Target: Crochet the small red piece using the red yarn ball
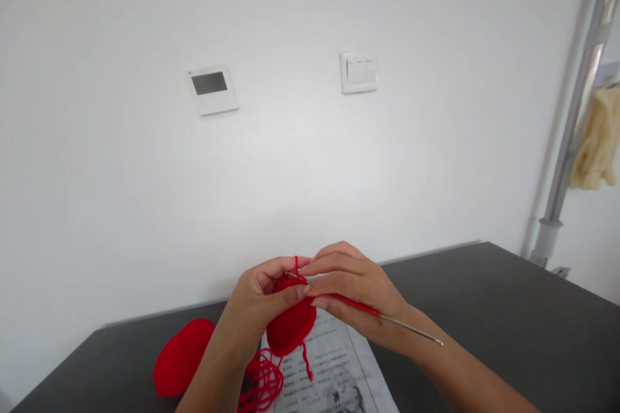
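My left hand point(259, 303) pinches a small red crocheted piece point(289, 326) that hangs below my fingers, a short yarn tail dangling from it. My right hand point(353, 287) grips a crochet hook point(387, 318) with a red handle and a metal shaft that points out to the right; its hooked tip sits in the top of the red piece where both hands meet. A strand of red yarn rises over my left fingers.
A second red crocheted piece point(179, 358) lies on the dark table point(508, 322) at the left. Loose red yarn point(261, 384) is tangled beside a printed sheet point(329, 374). Behind stand a white wall, a wall panel point(212, 88), a light switch point(359, 71) and a metal pole point(571, 116).
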The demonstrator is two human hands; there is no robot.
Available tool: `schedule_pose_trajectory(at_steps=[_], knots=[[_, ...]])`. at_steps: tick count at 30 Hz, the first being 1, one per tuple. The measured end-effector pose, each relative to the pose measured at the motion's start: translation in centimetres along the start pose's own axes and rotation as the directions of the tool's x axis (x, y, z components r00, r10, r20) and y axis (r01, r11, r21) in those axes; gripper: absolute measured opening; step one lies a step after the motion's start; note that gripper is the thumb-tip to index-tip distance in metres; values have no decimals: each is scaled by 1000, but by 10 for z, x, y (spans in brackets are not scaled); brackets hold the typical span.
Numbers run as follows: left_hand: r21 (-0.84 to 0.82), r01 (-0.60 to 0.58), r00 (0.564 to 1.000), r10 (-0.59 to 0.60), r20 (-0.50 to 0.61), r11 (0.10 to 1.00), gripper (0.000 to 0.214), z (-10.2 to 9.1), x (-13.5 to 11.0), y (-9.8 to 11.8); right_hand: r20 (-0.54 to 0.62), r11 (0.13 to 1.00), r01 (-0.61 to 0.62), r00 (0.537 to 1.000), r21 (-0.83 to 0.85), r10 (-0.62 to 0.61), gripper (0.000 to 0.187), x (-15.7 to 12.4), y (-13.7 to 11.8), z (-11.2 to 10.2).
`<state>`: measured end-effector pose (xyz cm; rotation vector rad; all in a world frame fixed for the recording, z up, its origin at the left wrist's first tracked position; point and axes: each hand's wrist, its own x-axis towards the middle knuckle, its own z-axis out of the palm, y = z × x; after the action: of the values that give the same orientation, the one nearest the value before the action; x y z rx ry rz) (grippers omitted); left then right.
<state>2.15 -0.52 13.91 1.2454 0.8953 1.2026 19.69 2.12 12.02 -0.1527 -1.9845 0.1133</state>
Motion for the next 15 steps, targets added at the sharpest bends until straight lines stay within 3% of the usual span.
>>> schedule_pose_trajectory(at_steps=[8, 11, 15], knots=[[33, -17, 991, 21, -136, 999, 31, -8, -2, 4, -21, 995, -43, 999, 85, 45, 14, -1, -2, -5], [-6, -22, 988, 21, -154, 1000, 31, -7, -4, 6, -16, 962, -175, 983, 208, 182, 16, -4, -5, -1], [-51, -4, 992, -3, -124, 999, 29, -7, -5, 8, -28, 861, -343, 924, 377, 381, 13, -10, -5, 5]])
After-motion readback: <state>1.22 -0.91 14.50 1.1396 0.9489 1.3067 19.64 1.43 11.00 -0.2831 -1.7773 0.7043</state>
